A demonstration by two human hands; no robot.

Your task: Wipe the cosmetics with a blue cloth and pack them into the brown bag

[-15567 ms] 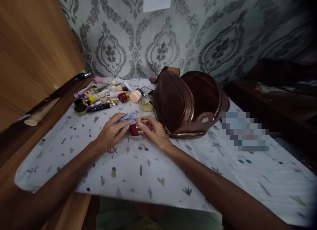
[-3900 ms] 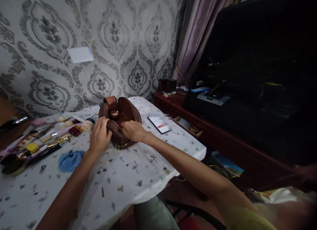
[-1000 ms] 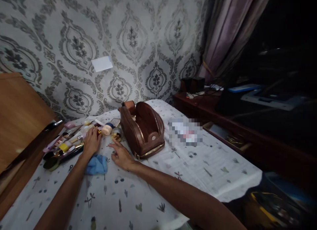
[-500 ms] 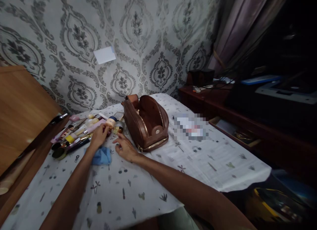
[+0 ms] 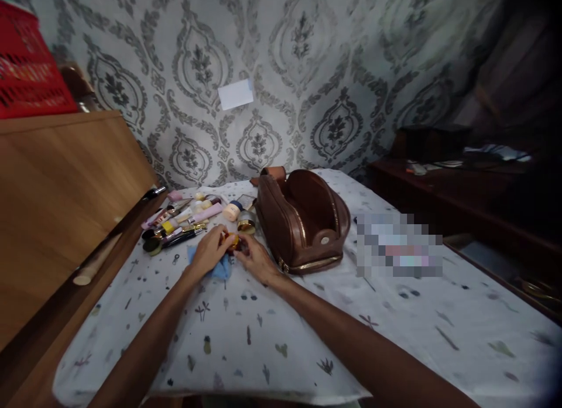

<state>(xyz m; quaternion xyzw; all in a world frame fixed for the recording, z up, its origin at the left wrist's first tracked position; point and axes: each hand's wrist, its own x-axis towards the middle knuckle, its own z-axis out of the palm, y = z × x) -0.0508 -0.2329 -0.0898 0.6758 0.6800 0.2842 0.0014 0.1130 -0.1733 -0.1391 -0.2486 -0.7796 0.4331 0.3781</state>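
The desk (image 5: 281, 361), under a printed white cloth, carries most of the things. The bag (image 5: 281, 226) stands towards the far edge with its zipped mouth wide open; its inside is too dark for contents to be made out. Beyond the left edge, a red basket (image 5: 33, 62) sits on the cabinet (image 5: 65, 180), cut off by the picture's side, and the bits showing through its slots are too small to name. Past the right edge, a drawer (image 5: 472, 259) is partly pulled out; something golden glints in it, dimly. A pixelated patch (image 5: 397, 244) hides an item near that edge.

Make-up (image 5: 180, 220) lies heaped towards the far left corner, pieces overlapping, several hard to tell apart. The blue cloth (image 5: 222, 271) is crumpled nearer the front edge, partly covered by the left hand (image 5: 209, 253). Left of the bag are a clear jar (image 5: 246, 222) and, just beside it, a dark-lidded jar (image 5: 232, 211). In front of these, an amber jar (image 5: 232, 242) is between the hands, mostly hidden by fingers: the left grip is closed around one side, and the right hand (image 5: 258, 263) grips the other.
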